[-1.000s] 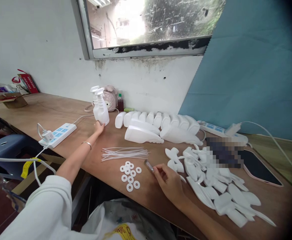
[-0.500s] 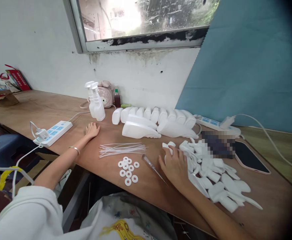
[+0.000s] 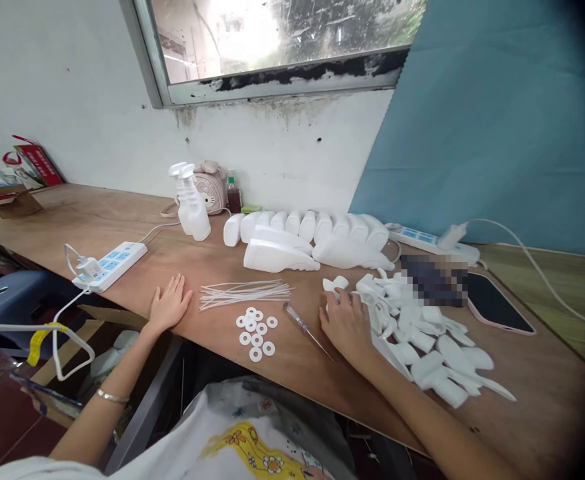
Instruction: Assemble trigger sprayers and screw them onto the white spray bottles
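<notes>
My left hand [image 3: 169,305] lies flat and open on the wooden table [image 3: 92,223] near its front edge, holding nothing, left of a bundle of thin white tubes [image 3: 245,293]. My right hand [image 3: 345,322] rests on the left end of a heap of white plastic trigger parts [image 3: 422,337], fingers curled over the pieces; I cannot make out whether it grips one. A small screwdriver [image 3: 303,327] lies on the table just left of that hand. Several white washers [image 3: 255,331] sit between the hands.
Two white spray bottles [image 3: 192,210] stand at the back by a pink clock [image 3: 212,187]. A row of white bottle bodies [image 3: 312,240] lies beyond the tubes. A power strip [image 3: 109,265] is at left, another [image 3: 429,243] and a phone [image 3: 495,303] at right.
My left hand let go of the spray bottles and drew back to the table's front edge. My right hand put down the screwdriver and moved onto the heap of trigger parts.
</notes>
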Demonstrator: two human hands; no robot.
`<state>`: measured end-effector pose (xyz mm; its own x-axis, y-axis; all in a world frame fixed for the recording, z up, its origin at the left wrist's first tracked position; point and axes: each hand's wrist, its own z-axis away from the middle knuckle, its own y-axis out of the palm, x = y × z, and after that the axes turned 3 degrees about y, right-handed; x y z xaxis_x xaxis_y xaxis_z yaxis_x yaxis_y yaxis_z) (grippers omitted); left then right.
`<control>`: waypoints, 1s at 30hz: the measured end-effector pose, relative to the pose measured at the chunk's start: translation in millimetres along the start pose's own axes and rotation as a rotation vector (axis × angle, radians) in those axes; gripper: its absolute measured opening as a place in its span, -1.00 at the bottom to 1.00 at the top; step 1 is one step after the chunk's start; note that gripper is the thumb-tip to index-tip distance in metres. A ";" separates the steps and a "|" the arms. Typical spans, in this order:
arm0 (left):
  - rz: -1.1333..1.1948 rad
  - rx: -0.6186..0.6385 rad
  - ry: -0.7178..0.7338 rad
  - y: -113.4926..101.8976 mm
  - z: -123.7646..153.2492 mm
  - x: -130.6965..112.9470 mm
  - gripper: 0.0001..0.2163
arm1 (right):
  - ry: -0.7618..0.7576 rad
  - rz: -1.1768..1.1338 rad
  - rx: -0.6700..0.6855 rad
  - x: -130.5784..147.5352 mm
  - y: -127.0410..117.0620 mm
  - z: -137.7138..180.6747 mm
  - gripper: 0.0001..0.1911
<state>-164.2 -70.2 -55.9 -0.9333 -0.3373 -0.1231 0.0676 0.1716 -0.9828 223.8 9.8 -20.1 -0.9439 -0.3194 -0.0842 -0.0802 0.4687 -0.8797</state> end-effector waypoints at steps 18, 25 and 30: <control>0.173 -0.083 0.659 -34.0 50.8 -103.6 -0.77 | -0.217 -0.033 -0.047 9.9 -6.0 4.4 -0.78; 0.547 -0.129 0.541 -17.3 44.5 -101.5 -0.87 | -0.574 -0.381 -0.225 12.9 3.4 7.6 -0.65; 0.875 -0.222 0.465 -8.7 45.8 -98.5 -0.86 | -0.610 -0.489 -0.252 14.8 -3.3 5.5 -0.66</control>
<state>-56.7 -80.8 -41.5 -0.6357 0.3748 -0.6749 0.7700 0.3696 -0.5200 211.9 -1.1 -21.0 -0.4493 -0.8931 -0.0224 -0.5750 0.3083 -0.7578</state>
